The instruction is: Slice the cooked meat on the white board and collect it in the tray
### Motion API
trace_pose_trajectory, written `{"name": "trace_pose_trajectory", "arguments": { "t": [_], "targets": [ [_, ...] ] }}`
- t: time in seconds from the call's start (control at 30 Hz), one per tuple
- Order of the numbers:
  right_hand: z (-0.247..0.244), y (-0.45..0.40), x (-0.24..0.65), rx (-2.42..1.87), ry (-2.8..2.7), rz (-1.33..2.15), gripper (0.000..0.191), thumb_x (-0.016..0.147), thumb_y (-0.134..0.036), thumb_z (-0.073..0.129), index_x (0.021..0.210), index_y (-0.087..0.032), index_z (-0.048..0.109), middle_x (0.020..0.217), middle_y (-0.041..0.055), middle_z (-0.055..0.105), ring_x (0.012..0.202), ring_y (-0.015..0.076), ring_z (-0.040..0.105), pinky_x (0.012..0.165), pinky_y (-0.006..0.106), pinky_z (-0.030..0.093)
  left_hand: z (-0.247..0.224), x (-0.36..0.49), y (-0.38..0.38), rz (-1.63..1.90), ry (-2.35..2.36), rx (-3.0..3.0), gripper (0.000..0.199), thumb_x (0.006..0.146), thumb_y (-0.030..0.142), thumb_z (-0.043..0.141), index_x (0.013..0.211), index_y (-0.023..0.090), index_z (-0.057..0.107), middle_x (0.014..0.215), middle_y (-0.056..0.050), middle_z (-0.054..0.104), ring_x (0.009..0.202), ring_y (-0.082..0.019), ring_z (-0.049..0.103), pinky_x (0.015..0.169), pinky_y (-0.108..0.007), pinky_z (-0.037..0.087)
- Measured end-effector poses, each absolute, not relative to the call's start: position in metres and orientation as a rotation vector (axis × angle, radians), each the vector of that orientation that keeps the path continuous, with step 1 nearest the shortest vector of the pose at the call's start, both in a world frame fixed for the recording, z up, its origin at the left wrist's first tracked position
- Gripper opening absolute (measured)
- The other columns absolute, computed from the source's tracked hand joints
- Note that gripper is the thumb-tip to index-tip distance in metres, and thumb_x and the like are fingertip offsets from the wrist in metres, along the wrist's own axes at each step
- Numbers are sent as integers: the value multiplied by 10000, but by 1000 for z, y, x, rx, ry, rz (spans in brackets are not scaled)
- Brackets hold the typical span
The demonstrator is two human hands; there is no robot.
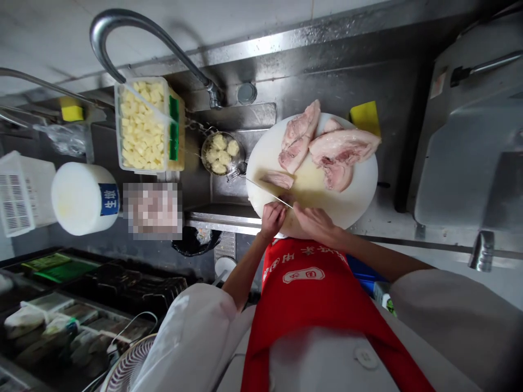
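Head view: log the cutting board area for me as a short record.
Right hand: grips a knife
Left hand: curled close beside the blade; its hold is partly hidden
Board: white, round
Meat: several pieces on the board
Left of board: pale lumps in a round metal vessel

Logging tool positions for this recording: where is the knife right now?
In the head view, the knife is in the right hand, its blade reaching over the left part of the round white board, beside the left hand.
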State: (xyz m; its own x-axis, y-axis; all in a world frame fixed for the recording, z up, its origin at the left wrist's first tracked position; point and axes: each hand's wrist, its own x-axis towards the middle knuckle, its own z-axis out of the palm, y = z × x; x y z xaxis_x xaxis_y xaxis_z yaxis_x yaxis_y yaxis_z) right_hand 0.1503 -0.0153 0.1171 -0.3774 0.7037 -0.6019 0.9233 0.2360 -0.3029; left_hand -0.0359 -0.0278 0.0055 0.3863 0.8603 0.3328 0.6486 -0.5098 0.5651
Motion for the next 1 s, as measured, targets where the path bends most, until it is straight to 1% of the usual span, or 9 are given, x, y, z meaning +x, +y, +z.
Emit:
{"name": "trace_pose_trajectory", "arguments": {
  "t": [0.13,0.23,0.33,0.53,0.67,0.73,0.8,0.9,1.0],
  "targets": [
    [129,-24,168,1482,2187,-866,410,941,-79,345,1344,-72,421,947,164,726,904,241,719,737,302,506,4,-35,-28,872,1299,2328,135,948,213,547,1040,180,640,976,-99,659,966,-197,625,878,-379,529],
    [145,-45,178,1456,2204,-840,417,937,-76,366,1352,-68,403,926,163,717,886,244,719,704,292,495,-1,-36,-29,881,1302,2331,106,943,208,550,965,168,646,902,-95,645,911,-198,618,838,-368,526],
    [158,-67,187,1438,2162,-873,356,956,-98,340,1299,-79,434,887,152,712,818,240,722,648,278,474,-4,-37,-29,856,1317,2340,127,943,222,546,898,166,650,833,-84,629,865,-198,610,793,-361,528],
    [163,-96,208,1446,1993,-966,250,954,-98,330,1160,-117,470,797,117,707,739,249,718,563,265,425,-4,-36,-29,889,1343,2424,146,940,237,536,944,168,664,876,-98,653,892,-203,627,775,-369,547],
    [146,-70,184,1424,2077,-963,300,942,-68,329,1209,-95,462,869,151,716,813,243,722,620,263,448,-4,-37,-29,895,1359,2396,158,952,252,522,932,176,660,857,-91,645,888,-200,626,756,-360,551],
    [135,-46,163,1439,2149,-948,325,937,-50,320,1224,-81,470,939,176,716,892,244,716,670,270,464,-3,-37,-30,876,1362,2382,165,959,266,520,950,178,659,874,-92,645,900,-197,623,771,-357,548],
    [128,-27,149,1473,2180,-924,336,948,-63,311,1240,-70,477,961,185,714,903,251,714,702,290,476,-2,-37,-30,873,1357,2360,160,959,268,529,984,177,658,920,-98,651,925,-196,623,809,-361,543],
    [133,-25,152,1451,2235,-876,392,933,-58,353,1317,-49,432,941,178,714,898,254,715,712,295,476,-3,-37,-31,889,1337,2301,138,950,246,547,996,170,653,951,-108,654,950,-201,621,846,-369,528],
    [151,-50,176,1403,2234,-869,428,907,-36,380,1334,-49,403,893,154,712,868,248,718,671,279,464,-7,-37,-32,876,1349,2304,137,947,243,545,908,169,654,862,-96,639,895,-199,611,803,-362,526]
  ]
}}
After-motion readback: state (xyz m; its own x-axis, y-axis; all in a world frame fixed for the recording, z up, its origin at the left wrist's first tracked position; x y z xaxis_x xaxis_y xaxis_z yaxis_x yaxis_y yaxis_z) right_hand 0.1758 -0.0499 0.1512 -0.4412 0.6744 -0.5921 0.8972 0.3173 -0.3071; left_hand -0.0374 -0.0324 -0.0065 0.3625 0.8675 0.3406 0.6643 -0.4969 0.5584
